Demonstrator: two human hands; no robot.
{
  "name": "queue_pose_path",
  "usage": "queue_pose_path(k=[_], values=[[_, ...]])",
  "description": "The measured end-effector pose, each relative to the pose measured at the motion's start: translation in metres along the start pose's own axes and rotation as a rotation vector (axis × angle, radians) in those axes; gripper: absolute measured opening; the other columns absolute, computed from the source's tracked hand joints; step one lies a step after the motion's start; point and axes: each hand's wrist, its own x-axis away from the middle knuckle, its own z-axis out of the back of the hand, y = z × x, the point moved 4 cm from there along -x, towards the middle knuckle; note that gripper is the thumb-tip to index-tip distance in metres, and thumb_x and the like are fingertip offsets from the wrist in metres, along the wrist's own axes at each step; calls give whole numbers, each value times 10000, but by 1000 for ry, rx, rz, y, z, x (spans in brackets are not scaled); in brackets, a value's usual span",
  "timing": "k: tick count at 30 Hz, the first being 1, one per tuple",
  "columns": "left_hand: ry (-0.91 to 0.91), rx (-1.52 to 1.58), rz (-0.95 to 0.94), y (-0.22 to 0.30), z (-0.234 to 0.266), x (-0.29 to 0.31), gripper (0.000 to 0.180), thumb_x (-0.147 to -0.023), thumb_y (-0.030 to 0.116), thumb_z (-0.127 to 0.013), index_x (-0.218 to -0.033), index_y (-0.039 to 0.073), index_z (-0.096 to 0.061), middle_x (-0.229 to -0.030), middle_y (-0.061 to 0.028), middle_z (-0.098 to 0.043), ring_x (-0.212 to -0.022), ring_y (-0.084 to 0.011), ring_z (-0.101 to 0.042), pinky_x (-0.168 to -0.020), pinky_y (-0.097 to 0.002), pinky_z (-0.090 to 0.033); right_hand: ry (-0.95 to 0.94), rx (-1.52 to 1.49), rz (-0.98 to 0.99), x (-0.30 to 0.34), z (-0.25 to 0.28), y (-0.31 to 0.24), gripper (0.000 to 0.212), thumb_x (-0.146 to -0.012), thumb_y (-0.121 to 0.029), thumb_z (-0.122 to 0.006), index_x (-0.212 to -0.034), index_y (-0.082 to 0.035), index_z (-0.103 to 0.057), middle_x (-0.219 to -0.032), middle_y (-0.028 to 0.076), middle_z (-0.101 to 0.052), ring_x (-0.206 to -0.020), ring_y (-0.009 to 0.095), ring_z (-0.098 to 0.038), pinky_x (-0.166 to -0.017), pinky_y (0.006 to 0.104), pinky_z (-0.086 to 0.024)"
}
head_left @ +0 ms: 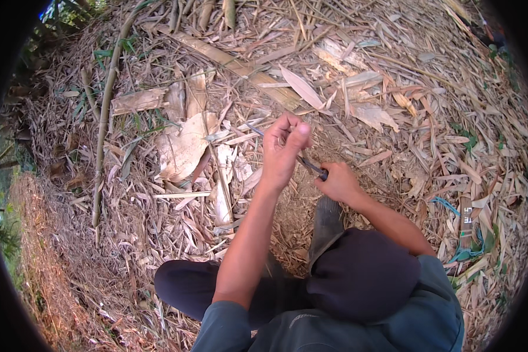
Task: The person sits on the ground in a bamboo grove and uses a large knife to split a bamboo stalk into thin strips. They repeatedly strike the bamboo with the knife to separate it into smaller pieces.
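Note:
In front of my knees, my right hand [338, 183] is closed round the dark handle of a long, thin tool [305, 162]. Its narrow shaft or blade slants up and left behind my left hand [283, 145], and a thin dark end in line with it shows beyond the wrist. Whether it is a knife or a file is too small to tell. The fingers of my left hand are curled, with thumb and fingertips close together. What they grip, if anything, is hidden. Both hands are above the litter-covered ground.
A flat wooden strip [223, 58] lies ahead, beside dry sheaths [185, 144] and leaves. A long thin pole [104, 126] lies at the left. To the right is a dark strip with pale marks [466, 220] near blue cord [446, 204]. My dark boot [327, 223] stands below my right hand.

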Motion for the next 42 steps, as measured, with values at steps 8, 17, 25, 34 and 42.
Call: queue_pose_path(k=[8,17,25,34,42], values=[[33,-212,-30,3,-66,43,498,-1009,222,-603,-582,23,-441,-513,8,-432,-477,-84,-375,-450,-321,-268,109,-158,162,20,-11,23,325,-789,-351,-689,-897,-46,-724,-805,205,-708,-776,399,-695,-761,484,-560],[-48,-337,-212,-6,-104,74,423,-1002,121,-571,-607,-13,-499,-522,-84,-458,-449,-202,-432,-475,-359,-329,76,-210,232,35,-11,43,342,-795,-367,-682,-870,-37,-730,-803,204,-711,-761,386,-697,-754,468,-563],[112,-323,-215,4,-97,82,429,-960,111,-616,-566,-4,-489,-505,-113,-463,-427,-259,-462,-457,-376,-359,57,-109,93,45,-7,61,353,-798,-373,-678,-852,-29,-733,-798,200,-714,-750,374,-699,-748,454,-565],[143,-336,-244,-2,-100,95,493,-1014,150,-575,-574,-12,-421,-505,-71,-397,-444,-163,-355,-475,-350,-299,-3,130,67,27,-10,74,367,-802,-380,-673,-833,-20,-737,-792,196,-718,-738,360,-702,-742,438,-567],[160,-313,-344,6,-82,98,443,-990,93,-569,-572,11,-447,-504,-72,-399,-451,-157,-380,-478,-347,-315,-187,502,117,-60,-71,98,380,-805,-386,-668,-815,-13,-740,-786,192,-721,-727,348,-704,-737,424,-569]])
